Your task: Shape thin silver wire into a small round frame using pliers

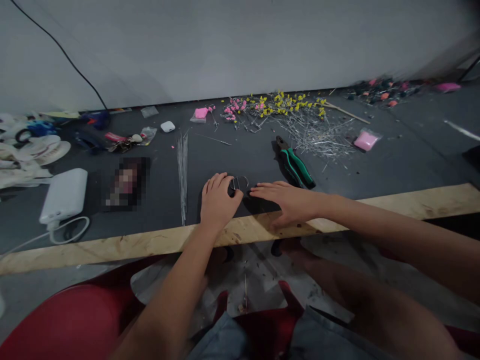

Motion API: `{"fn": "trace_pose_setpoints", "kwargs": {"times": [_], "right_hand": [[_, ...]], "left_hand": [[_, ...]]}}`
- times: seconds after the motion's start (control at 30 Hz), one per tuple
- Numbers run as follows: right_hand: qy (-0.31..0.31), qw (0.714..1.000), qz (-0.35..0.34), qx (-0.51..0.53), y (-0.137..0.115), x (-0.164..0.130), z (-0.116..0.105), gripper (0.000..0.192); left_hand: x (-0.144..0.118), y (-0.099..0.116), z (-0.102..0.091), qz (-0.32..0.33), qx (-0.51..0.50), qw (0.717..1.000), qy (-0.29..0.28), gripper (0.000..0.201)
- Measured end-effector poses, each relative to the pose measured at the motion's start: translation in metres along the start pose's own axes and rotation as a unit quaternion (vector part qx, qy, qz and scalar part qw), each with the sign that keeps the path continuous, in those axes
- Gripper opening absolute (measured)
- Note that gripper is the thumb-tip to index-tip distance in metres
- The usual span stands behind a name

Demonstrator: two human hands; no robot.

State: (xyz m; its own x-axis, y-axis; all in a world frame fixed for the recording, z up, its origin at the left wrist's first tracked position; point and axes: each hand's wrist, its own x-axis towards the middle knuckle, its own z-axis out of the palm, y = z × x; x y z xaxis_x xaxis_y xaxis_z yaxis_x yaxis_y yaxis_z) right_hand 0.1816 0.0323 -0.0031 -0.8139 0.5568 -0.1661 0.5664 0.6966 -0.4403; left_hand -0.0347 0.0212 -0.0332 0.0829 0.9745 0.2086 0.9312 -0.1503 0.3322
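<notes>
Both hands rest on the dark surface close to its pale wooden edge. Left hand lies knuckles up with its fingers curled down onto a small wire loop, the fingertips pressing its left side; whether it pinches the wire or only pins it cannot be told. Right hand lies flat and spread, palm down, its fingertips just beside the loop's right side. The loop sits on the surface between the two hands.

Far left on the surface lies a white power bank with a white cable curled beside it, and behind it a heap of white and blue oddments. Just left of the left hand a thin bundle of straight wires runs away from the edge. A white earbud case sits further back. Behind the right hand lie green-handled pliers, near but not touching it. Beyond them spreads a pile of metal pins with pink and yellow heads. A small pink bag lies to the right of the pile.
</notes>
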Motion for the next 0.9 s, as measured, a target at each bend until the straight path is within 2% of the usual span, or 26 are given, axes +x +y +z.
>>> {"fn": "trace_pose_setpoints", "kwargs": {"times": [0.2, 0.53, 0.9], "right_hand": [[0.011, 1.000, 0.009, 0.003, -0.0001, 0.0011, -0.0011, 0.101], [0.012, 1.000, -0.006, -0.010, 0.0028, 0.0060, -0.0005, 0.102], [-0.014, 0.999, -0.007, -0.033, 0.0037, 0.0094, -0.0036, 0.098]], "left_hand": [[-0.0001, 0.0002, -0.0008, 0.002, -0.001, 1.000, 0.000, 0.037], [-0.0007, -0.0010, 0.0012, 0.003, 0.006, 1.000, 0.007, 0.037], [-0.0005, -0.0011, -0.0006, 0.000, -0.005, 1.000, -0.006, 0.037]]}}
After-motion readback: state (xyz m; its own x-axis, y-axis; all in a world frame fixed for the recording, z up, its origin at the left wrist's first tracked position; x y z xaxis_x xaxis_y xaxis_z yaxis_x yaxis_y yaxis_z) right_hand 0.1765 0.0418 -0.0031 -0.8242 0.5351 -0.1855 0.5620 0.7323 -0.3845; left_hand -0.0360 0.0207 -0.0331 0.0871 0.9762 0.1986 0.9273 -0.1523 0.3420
